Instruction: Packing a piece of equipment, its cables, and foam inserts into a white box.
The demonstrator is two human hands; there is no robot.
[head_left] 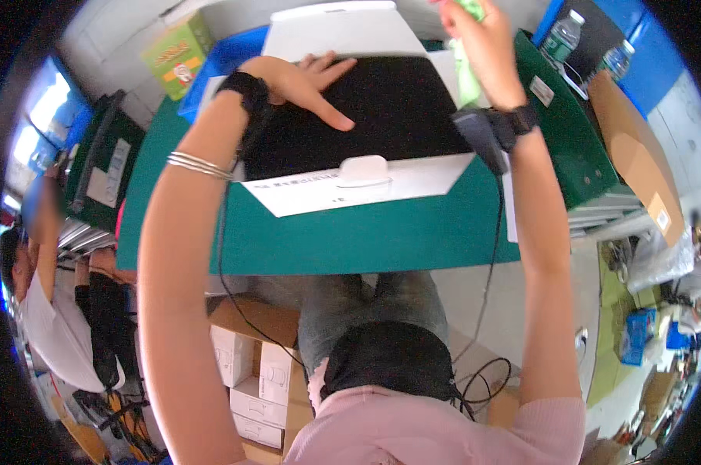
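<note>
A white box [412, 182] with its lid raised at the back sits on the green table [350, 240] before me. Black padding or a black soft sheet [397, 101] fills its top. My left hand [304, 84] lies on the black surface, fingers spread, holding nothing. Up at the right, my right hand [486, 43] is closed around a light green cloth [467, 81], which hangs down beside the box's right edge. I cannot make out a small pink patch at its fingertips.
A blue tray [238, 50] and a green-yellow carton [177, 56] stand behind on the left. Dark green crates [560, 124] flank the table, with bottles [565, 35] at the right. Small white boxes [275, 372] fill a carton below. Wrist cables hang down. Another person [64, 333] sits at left.
</note>
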